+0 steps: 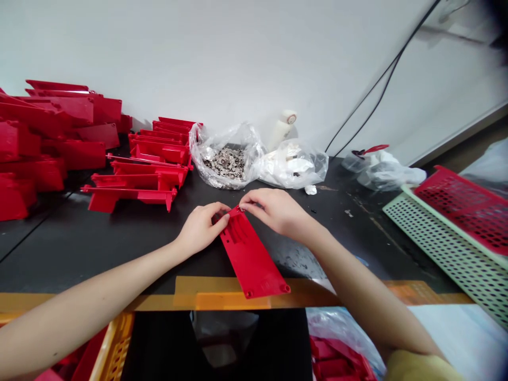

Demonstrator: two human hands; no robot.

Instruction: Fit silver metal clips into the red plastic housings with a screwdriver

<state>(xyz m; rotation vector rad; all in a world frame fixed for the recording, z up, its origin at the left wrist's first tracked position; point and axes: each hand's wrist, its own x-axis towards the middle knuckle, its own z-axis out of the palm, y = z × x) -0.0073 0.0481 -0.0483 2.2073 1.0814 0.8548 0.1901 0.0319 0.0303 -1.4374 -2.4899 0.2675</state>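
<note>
A long red plastic panel [256,256] lies at an angle on the black table, its near end over the taped front edge. My left hand [202,226] grips its far left corner between thumb and fingers. At the far right corner, my right hand [273,210] pinches thumb and forefinger together over a small metallic piece [239,209], whose shape is hard to make out. Just beyond the hands, an open clear bag [226,163] holds many small metal clips.
Red panels are stacked [138,174] at the left and back left. Behind stand a white bottle [282,129] and a bag of white items [293,165]. A pale green basket [448,248] with a red one [468,203] is at the right. An orange crate [115,344] sits below the table.
</note>
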